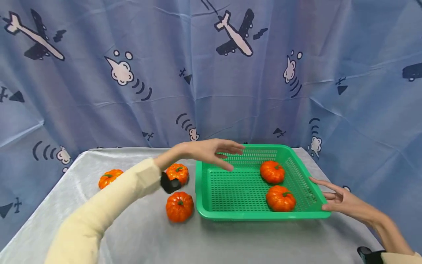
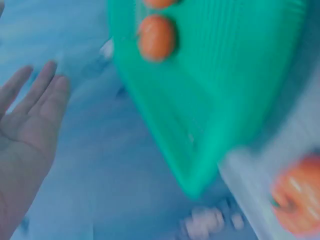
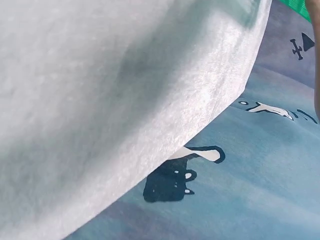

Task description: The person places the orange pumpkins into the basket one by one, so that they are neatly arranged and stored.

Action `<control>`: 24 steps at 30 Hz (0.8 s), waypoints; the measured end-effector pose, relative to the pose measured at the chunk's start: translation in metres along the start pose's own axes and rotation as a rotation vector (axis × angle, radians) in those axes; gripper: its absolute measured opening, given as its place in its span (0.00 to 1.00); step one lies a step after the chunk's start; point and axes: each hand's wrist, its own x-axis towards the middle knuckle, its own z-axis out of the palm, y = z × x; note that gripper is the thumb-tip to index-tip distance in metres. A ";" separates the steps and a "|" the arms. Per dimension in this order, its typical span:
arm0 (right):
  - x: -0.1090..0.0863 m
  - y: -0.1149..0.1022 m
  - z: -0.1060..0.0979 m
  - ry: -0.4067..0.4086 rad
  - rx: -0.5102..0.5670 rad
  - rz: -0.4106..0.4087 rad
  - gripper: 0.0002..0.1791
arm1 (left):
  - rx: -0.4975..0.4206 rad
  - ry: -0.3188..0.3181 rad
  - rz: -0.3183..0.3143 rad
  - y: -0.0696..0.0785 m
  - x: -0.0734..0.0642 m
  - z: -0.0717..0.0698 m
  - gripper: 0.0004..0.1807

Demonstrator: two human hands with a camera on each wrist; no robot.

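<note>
My left hand (image 1: 211,151) hangs over the back left part of a green plastic basket (image 1: 262,216), fingers reaching to the right and nothing held. The left wrist view has the same hand (image 2: 32,120) at its left edge, fingers extended. At the basket's right side my right hand (image 1: 347,201) touches the rim with index finger and thumb spread apart. Two shiny orange pumpkins, one behind (image 1: 272,172) and one in front (image 1: 281,198), lie in the basket's right half. Left of the basket sit two more, a nearer pumpkin (image 1: 179,207) and a farther pumpkin (image 1: 177,173).
Farther left, another pumpkin (image 1: 110,178) is partly covered by my left sleeve (image 1: 108,205). Everything stands on a table with a pale cloth (image 1: 145,234). A blue curtain (image 1: 158,73) printed with airplanes hangs behind it. The table edge (image 3: 200,132) crosses the right wrist view.
</note>
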 end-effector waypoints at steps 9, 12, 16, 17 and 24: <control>0.004 0.004 -0.003 -0.026 0.079 -0.044 0.40 | 0.054 0.429 -0.100 -0.044 -0.216 0.001 0.40; 0.005 0.006 -0.002 -0.029 0.094 -0.052 0.39 | 0.106 0.555 -0.186 -0.068 -0.266 0.005 0.43; 0.004 0.008 -0.002 -0.023 0.098 -0.049 0.39 | 0.170 0.654 -0.290 -0.105 -0.302 0.015 0.51; 0.004 0.008 -0.002 -0.023 0.098 -0.047 0.39 | 0.175 0.668 -0.308 -0.113 -0.308 0.017 0.53; 0.006 0.007 -0.002 -0.032 0.108 -0.053 0.39 | 0.081 0.670 -0.349 -0.156 -0.316 0.032 0.57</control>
